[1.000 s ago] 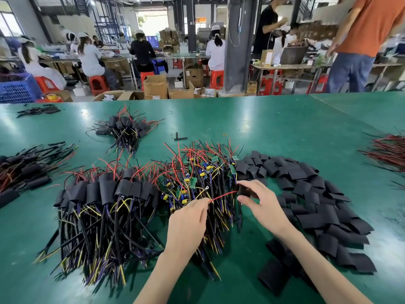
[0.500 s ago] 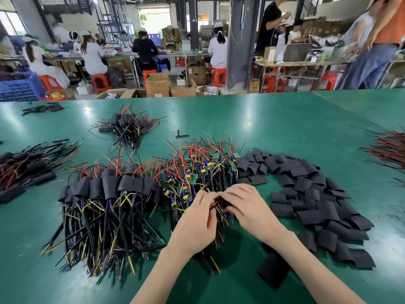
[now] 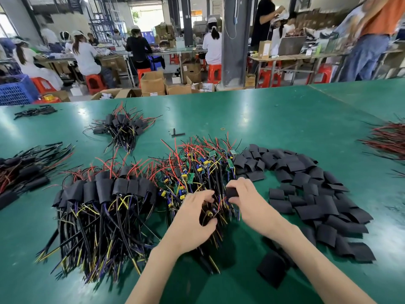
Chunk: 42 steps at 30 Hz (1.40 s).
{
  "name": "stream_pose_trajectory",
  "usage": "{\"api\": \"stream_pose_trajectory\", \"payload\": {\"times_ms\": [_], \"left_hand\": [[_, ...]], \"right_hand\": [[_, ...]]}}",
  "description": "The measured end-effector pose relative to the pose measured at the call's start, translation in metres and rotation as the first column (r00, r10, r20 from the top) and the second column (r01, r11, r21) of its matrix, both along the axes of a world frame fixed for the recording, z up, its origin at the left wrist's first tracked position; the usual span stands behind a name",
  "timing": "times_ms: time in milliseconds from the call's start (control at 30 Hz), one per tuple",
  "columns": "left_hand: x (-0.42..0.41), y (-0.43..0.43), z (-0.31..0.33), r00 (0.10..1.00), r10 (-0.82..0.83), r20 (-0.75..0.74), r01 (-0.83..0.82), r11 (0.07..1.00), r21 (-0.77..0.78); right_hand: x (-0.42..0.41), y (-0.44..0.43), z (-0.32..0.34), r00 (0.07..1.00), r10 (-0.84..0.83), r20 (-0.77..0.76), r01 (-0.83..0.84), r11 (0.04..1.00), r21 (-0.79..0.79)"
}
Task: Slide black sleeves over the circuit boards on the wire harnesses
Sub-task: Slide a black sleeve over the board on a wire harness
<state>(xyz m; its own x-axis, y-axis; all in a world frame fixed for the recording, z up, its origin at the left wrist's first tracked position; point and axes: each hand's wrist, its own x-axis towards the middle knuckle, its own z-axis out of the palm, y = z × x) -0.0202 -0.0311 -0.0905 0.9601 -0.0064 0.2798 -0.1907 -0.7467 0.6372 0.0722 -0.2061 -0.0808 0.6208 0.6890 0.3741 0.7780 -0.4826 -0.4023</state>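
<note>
Nearest the camera, a loose black sleeve (image 3: 271, 272) lies flat on the green tabletop (image 3: 285, 119) between the two bare forearms. Just beyond it the left hand (image 3: 192, 222) curls down over the pile of unsleeved harnesses (image 3: 197, 172), thumb and fingers closed on a bundle of black and yellow wires. The right hand (image 3: 247, 200), close beside it, pinches a black sleeve (image 3: 231, 192) between thumb and fingers, just above the red wires rising from that pile. Green circuit boards (image 3: 191, 176) show bare among those wires. To the left lies a heap of sleeved harnesses (image 3: 103, 191); to the right spreads a wide scatter of empty sleeves (image 3: 306, 187). Farther back sits a smaller sleeved bundle (image 3: 122, 126). Beyond the tabletop's edge, workers (image 3: 85, 55) sit on red stools (image 3: 213, 72).
</note>
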Motion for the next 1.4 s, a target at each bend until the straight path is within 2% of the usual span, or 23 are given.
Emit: {"api": "stream_pose_trajectory", "payload": {"times_ms": [67,100,167,267,367,500,600,700,833,967,1267,1400], "left_hand": [[0.002,0.005,0.000,0.997,0.046,0.067,-0.056,0.986,0.154],[0.002,0.005,0.000,0.995,0.059,0.081,-0.072,0.983,0.171],[0.003,0.005,0.002,0.994,0.069,0.081,-0.079,0.988,0.132],[0.002,0.005,0.007,0.995,0.101,0.008,-0.100,0.994,-0.040],[0.001,0.005,0.012,0.991,0.123,-0.060,-0.131,0.981,-0.145],[-0.001,0.000,0.016,0.994,0.090,-0.061,-0.101,0.968,-0.231],[-0.001,0.001,0.018,0.993,0.090,-0.074,-0.107,0.954,-0.280],[-0.001,0.002,0.020,0.989,0.126,-0.080,-0.144,0.946,-0.290],[-0.002,0.001,0.023,0.986,0.147,-0.076,-0.163,0.940,-0.299],[-0.002,0.002,0.022,0.982,0.163,-0.099,-0.188,0.916,-0.355],[-0.003,0.005,0.024,0.987,0.132,-0.096,-0.155,0.944,-0.290],[-0.004,0.003,0.023,0.984,0.142,-0.109,-0.169,0.940,-0.296]], "right_hand": [[0.003,-0.005,0.005,0.997,-0.038,-0.067,0.045,0.994,0.096],[0.003,-0.006,0.007,0.994,-0.053,-0.099,0.065,0.989,0.129],[0.004,-0.009,0.009,0.984,-0.062,-0.166,0.089,0.982,0.164],[0.002,-0.010,0.010,0.980,-0.020,-0.196,0.052,0.985,0.162],[0.000,-0.008,0.010,0.997,-0.006,-0.081,0.012,0.997,0.078],[-0.001,-0.005,0.008,0.993,0.007,0.118,0.002,0.997,-0.071],[-0.003,-0.002,0.006,0.997,0.026,0.072,-0.020,0.997,-0.077],[-0.007,-0.001,0.005,0.999,0.016,-0.029,-0.016,1.000,-0.004],[-0.009,-0.001,0.006,0.996,0.034,-0.079,-0.031,0.999,0.033],[-0.011,-0.001,0.007,0.985,0.068,-0.158,-0.046,0.990,0.135],[-0.014,0.001,0.010,0.975,0.091,-0.200,-0.056,0.983,0.175],[-0.017,0.001,0.010,0.983,0.090,-0.162,-0.065,0.986,0.153]]}}
